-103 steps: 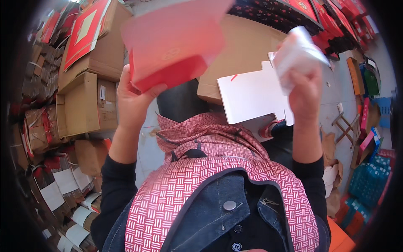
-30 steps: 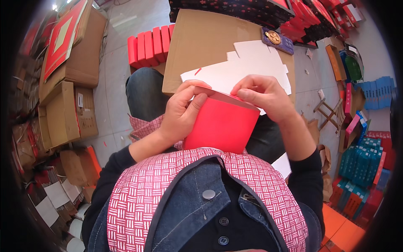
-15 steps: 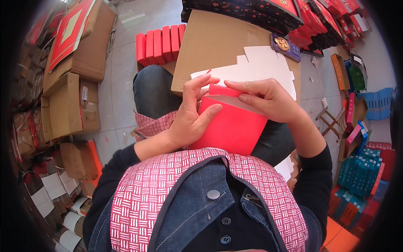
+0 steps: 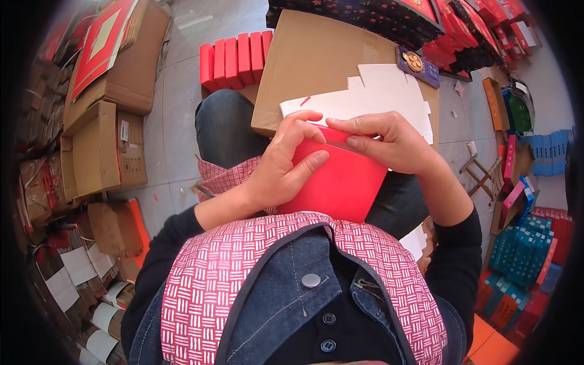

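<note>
A red paperboard box (image 4: 340, 188) stands tilted on my lap, against the apron, its top end toward the far side. My left hand (image 4: 286, 161) is curled round the box's left side, thumb on the front face and fingers at the top edge. At the top right, my right hand (image 4: 389, 143) pinches the top flap and rim between thumb and forefinger. The flap lies almost down over the opening, with a narrow dark gap near the right thumb. Just beyond my hands are white flat die-cut box blanks (image 4: 389, 91) on a brown carton (image 4: 310, 58).
A small red strip (image 4: 305, 101) lies on the blanks. A purple phone case with a gold ornament (image 4: 417, 66) is at the carton's right. Several red boxes (image 4: 237, 61) stand beyond my left knee. Open cartons (image 4: 91, 152) sit left; a wooden folding stool (image 4: 480, 176) and stacked blue boxes (image 4: 544, 152) are right.
The top flap has come down from standing raised and now nearly covers the box's opening. My left fingers have curled in over the top edge and shifted slightly right.
</note>
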`<state>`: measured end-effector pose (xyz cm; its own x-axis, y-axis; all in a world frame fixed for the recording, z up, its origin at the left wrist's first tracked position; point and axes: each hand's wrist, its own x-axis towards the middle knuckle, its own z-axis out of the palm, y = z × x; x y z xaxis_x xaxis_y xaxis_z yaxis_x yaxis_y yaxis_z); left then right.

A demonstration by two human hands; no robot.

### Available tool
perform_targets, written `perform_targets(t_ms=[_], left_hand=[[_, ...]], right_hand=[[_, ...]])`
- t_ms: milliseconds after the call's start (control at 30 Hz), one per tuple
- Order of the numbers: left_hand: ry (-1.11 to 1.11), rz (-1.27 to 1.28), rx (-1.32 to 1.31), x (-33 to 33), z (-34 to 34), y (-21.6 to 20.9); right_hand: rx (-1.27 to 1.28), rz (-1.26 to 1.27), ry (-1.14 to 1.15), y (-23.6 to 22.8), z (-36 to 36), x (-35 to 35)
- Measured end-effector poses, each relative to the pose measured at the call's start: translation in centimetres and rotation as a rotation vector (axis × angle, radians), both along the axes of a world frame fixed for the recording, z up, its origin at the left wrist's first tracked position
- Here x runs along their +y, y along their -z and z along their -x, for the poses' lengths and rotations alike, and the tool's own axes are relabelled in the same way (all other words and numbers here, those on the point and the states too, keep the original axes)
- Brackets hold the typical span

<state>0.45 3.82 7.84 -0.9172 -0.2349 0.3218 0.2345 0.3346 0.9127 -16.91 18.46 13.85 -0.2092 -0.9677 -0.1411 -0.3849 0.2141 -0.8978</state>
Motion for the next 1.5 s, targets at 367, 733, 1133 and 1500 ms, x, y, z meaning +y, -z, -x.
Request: perform_targets(t_ms=[367,733,1133,1500], left_hand=[[-0.043,-0.227,-0.094,0.3,0.3,0.9],[-0.079,-0.224,-0.09,0.3,0.6,2.1],[-0.062,-0.268,-0.131,0.1,-0.1,2.6],[0.196,-0.672,-0.023,-0.6,1.3,4.2]], right_hand=[[-0.28,0.062,0.211,1.5,-0.2,-0.1],[-0.665,0.24,0.743,4.8,-3.0,3.9],[-0.132,0.405,0.701,7.1,-6.2,3.6],[-0.16,0.493,0.792,8.1,-8.2,2.7]])
